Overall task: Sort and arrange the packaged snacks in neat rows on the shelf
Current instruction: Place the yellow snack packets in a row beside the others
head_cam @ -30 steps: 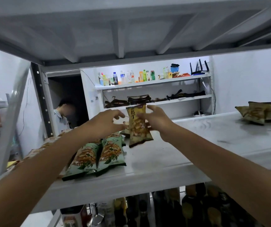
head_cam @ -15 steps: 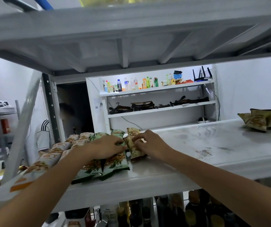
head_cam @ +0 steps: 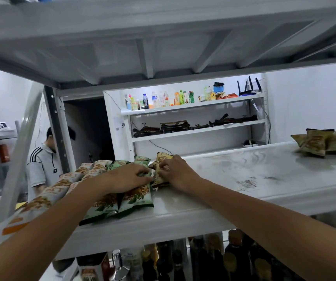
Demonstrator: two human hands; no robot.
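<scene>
White metal shelf [head_cam: 234, 175] is stretching across the view at chest height, with another board sitting close overhead. On it, the fingers [head_cam: 164, 168] of the right hand [head_cam: 180, 172] are curling down and pinching the right edge of a brown packet [head_cam: 163, 157], which is lying flat near the back of the shelf. The fingers [head_cam: 145, 175] of the left hand [head_cam: 126, 178] are lying nearly straight and close together, pressing on the green packets [head_cam: 134, 198], with the tips reaching the brown packet's left edge. The brown packet is sitting just beside the green packets, touching them. To their left, a row of orange packets [head_cam: 61, 184] is running toward the shelf's front edge. Well apart, at the far right of the shelf, a loose pile of packets [head_cam: 315, 141] is lying. Below the shelf, dark bottles [head_cam: 203, 258] are standing. Behind, drink bottles [head_cam: 163, 99] are lining a wall rack, and a person [head_cam: 41, 165] in a grey shirt is standing at the left.
</scene>
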